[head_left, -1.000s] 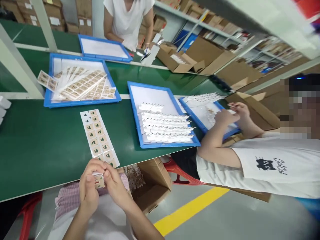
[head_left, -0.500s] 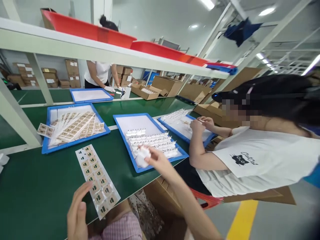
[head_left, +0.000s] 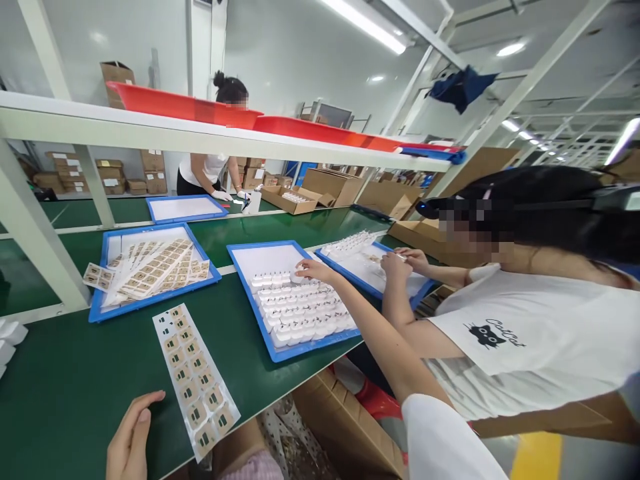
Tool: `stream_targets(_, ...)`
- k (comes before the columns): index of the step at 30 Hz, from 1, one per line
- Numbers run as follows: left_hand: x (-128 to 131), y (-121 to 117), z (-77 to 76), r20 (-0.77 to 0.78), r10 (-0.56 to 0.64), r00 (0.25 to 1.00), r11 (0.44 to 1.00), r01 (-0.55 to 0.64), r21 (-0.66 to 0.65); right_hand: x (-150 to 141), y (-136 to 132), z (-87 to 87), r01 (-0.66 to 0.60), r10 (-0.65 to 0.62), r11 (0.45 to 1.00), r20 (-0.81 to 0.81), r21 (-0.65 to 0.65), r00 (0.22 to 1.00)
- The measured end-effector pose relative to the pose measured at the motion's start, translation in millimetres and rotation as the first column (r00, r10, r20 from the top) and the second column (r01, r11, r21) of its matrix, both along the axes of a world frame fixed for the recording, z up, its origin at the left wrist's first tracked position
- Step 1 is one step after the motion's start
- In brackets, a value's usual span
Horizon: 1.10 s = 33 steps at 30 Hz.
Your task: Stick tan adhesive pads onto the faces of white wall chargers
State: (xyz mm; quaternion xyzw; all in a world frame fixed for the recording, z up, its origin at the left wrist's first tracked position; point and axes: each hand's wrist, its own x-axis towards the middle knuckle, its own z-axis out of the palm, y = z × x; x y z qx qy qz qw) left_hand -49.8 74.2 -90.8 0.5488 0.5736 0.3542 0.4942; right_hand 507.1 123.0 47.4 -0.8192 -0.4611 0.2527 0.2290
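My right hand (head_left: 318,272) reaches over a blue-rimmed tray (head_left: 250,252) and pinches a small white plastic piece (head_left: 298,275) at the end of a row. Rows of similar white pieces (head_left: 305,313) with thin dark wires on top fill the near part of that tray. On the green table, my left hand (head_left: 131,437) rests open, its fingers stretched out and apart from anything. Just right of it lies a sticker sheet (head_left: 195,380) with tan, dark-marked labels in two columns; several spots at its far end show no tan label.
A second blue tray (head_left: 216,275) holds a pile of sticker sheets. White pieces (head_left: 9,340) lie at the left edge. Close on my right, a co-worker (head_left: 500,333) handles something small over another tray. Another person (head_left: 210,175) stands across the table. A shelf beam (head_left: 200,137) crosses above.
My right hand has moved away from me over the tray with the white piece, from the near rows to the far row. My left hand has drawn back left from the sticker sheet.
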Motion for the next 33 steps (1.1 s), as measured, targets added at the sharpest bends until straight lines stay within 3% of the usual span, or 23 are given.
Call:
stream_targets(9, 0, 1, -3.9, -0.029, -0.009, 1.0, 0.999, 0.01, 0.033, 16, 18, 2.2, -0.159, 0.184, 0.944, 0.061, -0.288, 0.981)
stream_targets(14, -1, -1, -2.7, -0.021, -0.019, 1.0, 0.999, 0.02, 0.03, 11, 17, 1.3, -0.216, 0.25, 0.917, 0.06, -0.334, 0.966)
stream_targets(20, 1, -2, -1.3, -0.023, -0.024, 0.999, 0.992, 0.027, 0.123, 7, 12, 9.0, -0.23, 0.249, 0.912, 0.012, -0.341, 0.968)
stream_targets(24, 8, -6, 4.9, -0.019, -0.004, 1.0, 0.984, 0.008, 0.178, -1, 9, 16.4, -0.191, 0.216, 0.937, 0.058, -0.292, 0.975)
stream_targets(27, 11, -7, 16.4, -0.028, -0.024, 0.999, 0.975, 0.03, 0.219, -10, 2, 25.2, -0.157, 0.185, 0.97, 0.146, -0.186, 0.972)
stream_targets(30, 10, 3, 39.9, -0.141, -0.151, 0.978, 0.95, 0.183, 0.254, -27, -8, 35.6, -0.121, 0.11, 0.992, 0.277, 0.024, 0.955)
stream_targets(33, 14, 30, 70.2, -0.412, -0.289, 0.864, 0.873, 0.414, 0.257, -64, -17, 40.8, -0.149, 0.042, 0.951, 0.363, 0.272, 0.931)
